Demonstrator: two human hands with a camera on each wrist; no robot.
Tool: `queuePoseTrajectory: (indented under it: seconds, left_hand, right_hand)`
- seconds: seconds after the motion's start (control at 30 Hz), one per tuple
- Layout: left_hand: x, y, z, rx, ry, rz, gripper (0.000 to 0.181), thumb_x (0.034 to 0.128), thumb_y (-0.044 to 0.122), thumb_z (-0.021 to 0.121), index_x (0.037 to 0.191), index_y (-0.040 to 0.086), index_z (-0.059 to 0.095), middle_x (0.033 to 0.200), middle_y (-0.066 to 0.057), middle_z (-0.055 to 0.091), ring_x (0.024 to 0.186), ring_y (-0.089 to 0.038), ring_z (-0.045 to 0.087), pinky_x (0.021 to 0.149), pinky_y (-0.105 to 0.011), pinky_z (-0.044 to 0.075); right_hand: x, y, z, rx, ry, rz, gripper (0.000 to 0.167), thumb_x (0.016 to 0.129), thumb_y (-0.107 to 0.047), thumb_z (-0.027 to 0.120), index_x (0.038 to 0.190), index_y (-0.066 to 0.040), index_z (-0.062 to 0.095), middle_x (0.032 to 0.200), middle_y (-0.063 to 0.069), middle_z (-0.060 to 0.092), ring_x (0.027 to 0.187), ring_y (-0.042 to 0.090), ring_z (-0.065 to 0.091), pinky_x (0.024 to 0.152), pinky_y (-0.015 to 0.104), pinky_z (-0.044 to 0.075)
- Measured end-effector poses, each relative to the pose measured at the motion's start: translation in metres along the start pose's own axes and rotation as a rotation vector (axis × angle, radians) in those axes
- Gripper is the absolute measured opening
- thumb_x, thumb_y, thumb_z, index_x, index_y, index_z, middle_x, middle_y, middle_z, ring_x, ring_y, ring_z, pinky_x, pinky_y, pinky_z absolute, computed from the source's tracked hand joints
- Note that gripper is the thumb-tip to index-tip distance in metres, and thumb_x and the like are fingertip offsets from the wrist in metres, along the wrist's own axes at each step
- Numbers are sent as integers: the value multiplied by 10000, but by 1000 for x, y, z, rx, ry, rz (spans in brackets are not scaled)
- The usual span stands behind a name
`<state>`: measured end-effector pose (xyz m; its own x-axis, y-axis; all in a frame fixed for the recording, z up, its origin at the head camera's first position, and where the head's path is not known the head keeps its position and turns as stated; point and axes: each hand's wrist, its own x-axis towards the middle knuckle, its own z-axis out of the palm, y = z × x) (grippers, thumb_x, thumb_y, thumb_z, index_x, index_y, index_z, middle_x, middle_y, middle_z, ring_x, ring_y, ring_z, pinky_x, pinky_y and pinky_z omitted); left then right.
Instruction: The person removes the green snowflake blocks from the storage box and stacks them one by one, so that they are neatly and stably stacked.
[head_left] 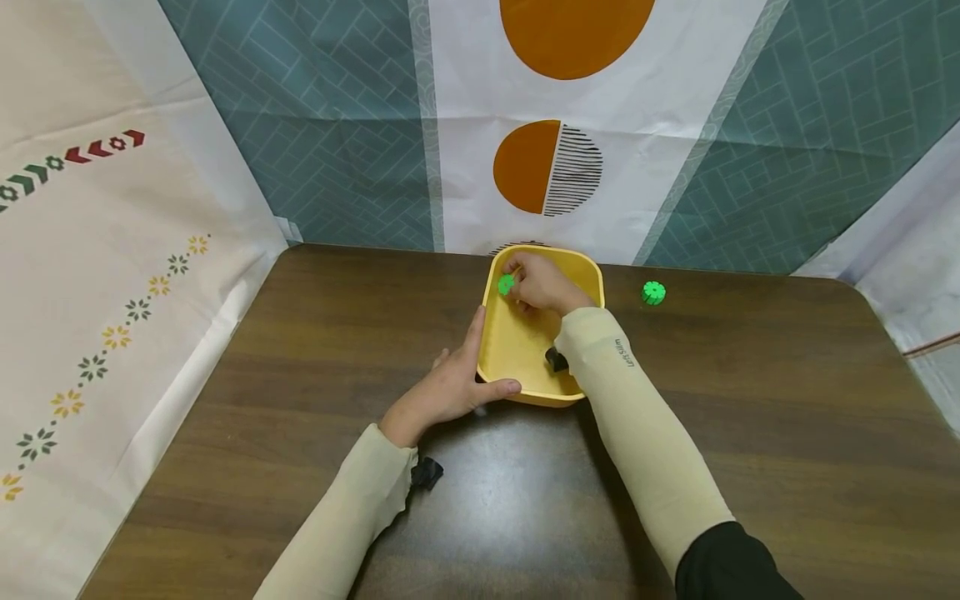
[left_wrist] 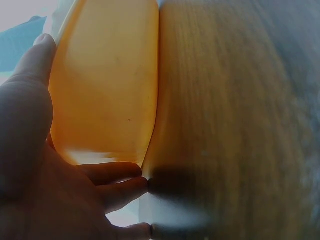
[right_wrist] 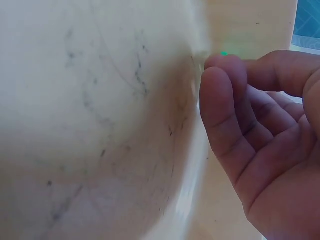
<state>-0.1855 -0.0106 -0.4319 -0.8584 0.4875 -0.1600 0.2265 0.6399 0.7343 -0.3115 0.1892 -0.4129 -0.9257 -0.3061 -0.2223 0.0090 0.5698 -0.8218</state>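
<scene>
A yellow plastic tub (head_left: 521,354) stands near the table's back edge. My left hand (head_left: 444,385) steadies its front left corner, with the thumb along the front wall and straight fingers on the left wall. In the left wrist view these fingers touch the tub's outer wall (left_wrist: 107,85). Inside the tub, near its back left, my right hand (head_left: 545,284) pinches a small green notched disc (head_left: 506,284). In the right wrist view just a sliver of the green disc (right_wrist: 223,53) shows beyond the fingertips. Apart from both hands, a ridged green piece (head_left: 653,292) sits right of the tub.
The brown wooden table (head_left: 750,400) carries the tub. A patterned cloth (head_left: 465,142) hangs right behind the table's back edge. Pale cloth (head_left: 112,292) borders the left side. Black wrist mounts (head_left: 427,473) show beside both sleeves; the right one reaches over the tub.
</scene>
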Motion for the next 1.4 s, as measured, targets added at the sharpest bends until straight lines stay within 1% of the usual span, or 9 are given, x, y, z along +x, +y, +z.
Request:
queuePoseTrajectory:
  seconds: [0.27,0.43,0.5,0.6,0.73,0.93,1.17,1.23,1.4]
  left_hand:
    - [1,3,-2,15,-7,12,1200,890,627,677,1604,186,-180,1617,-144,288,1453,-300,322,1165,-598,62]
    - [2,7,-3,13,-15,17,1192,899,602,684,1602,192,-187,1616,-143,291,1455,-294,318,1165,-596,50]
    - [2,8,-4,10,-14,25,1188,904,592,685,1601,192,-189,1614,-148,294,1453,-293,322,1163,-599,49]
    - [2,10,-5,8,-10,34,1190,904,583,690,1601,182,-187,1613,-157,293,1453,-295,321,1161,-602,54]
    - [3,10,-6,9,0,35,1195,900,583,695,1603,175,-180,1612,-164,291,1458,-302,312,1161,-603,55]
    - [1,10,-7,13,0,40,1192,899,602,684,1606,168,-172,1629,-142,258,1466,-288,296,1168,-587,55]
    - [-1,7,-6,-9,10,23,1177,912,556,698,1602,200,-186,1654,-101,199,1478,-283,272,1172,-577,49]
    - [-1,5,-4,-13,10,16,1175,914,548,700,1600,212,-193,1652,-110,206,1475,-293,274,1170,-581,51]
    - [-1,3,-1,-12,8,8,1171,919,538,697,1596,214,-201,1637,-144,239,1465,-322,293,1165,-595,58]
  right_hand:
    - [-3,-2,-3,-19,-4,11,314,922,28,679,1196,23,526,929,207,655,634,283,654,618,368,573]
    - [-2,-1,-6,-32,-6,16,325,929,-14,698,1190,3,505,881,190,668,621,275,676,609,358,574]
    - [-2,0,-7,-65,5,9,320,931,-25,690,1188,-4,500,837,180,672,604,271,667,604,354,568]
    - [-1,0,-7,-171,39,-14,284,924,-52,674,1158,-14,517,789,148,665,592,244,635,597,332,542]
    - [-1,-2,-7,-300,79,-36,246,899,-73,659,1111,-17,548,796,120,654,609,207,605,596,308,506]
    - [-1,-5,-7,-342,99,-22,199,883,-61,656,1050,-23,555,844,126,626,639,217,601,594,312,499]
    - [5,0,-2,-500,113,-62,117,878,-119,678,891,-33,600,813,97,584,747,266,531,695,346,439]
    - [6,1,0,-504,103,-59,128,884,-132,682,891,-34,600,811,89,580,751,263,532,699,343,440]
    - [5,3,4,-406,101,-48,191,900,-139,694,978,-26,562,803,84,587,727,231,550,674,308,444]
